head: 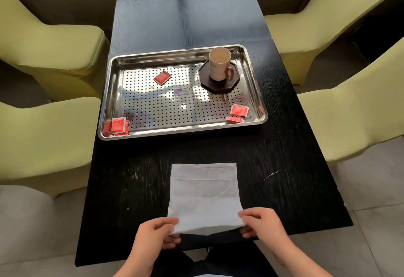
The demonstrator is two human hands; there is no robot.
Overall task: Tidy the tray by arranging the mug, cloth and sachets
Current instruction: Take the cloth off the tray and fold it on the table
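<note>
Head view: on a black worktop (284, 145), the left hand (153, 235) and right hand (262, 224) each pinch a near corner of the white cloth (203, 191), likely to fold it. Beyond, the steel tray (175, 133) holds a mug (218, 63) on a dark coaster (218, 86) and scattered red sachets (162, 77).

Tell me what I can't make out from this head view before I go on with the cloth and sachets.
- Mug, head view: print on its side too small to read; its inside is not clear.
- Sachets at the tray's near left corner: overlapped and mirrored in the wall, count unclear.
- Tray label: too small.
- Cloth: near corners covered by left hand and right hand; layers uncertain.
</note>
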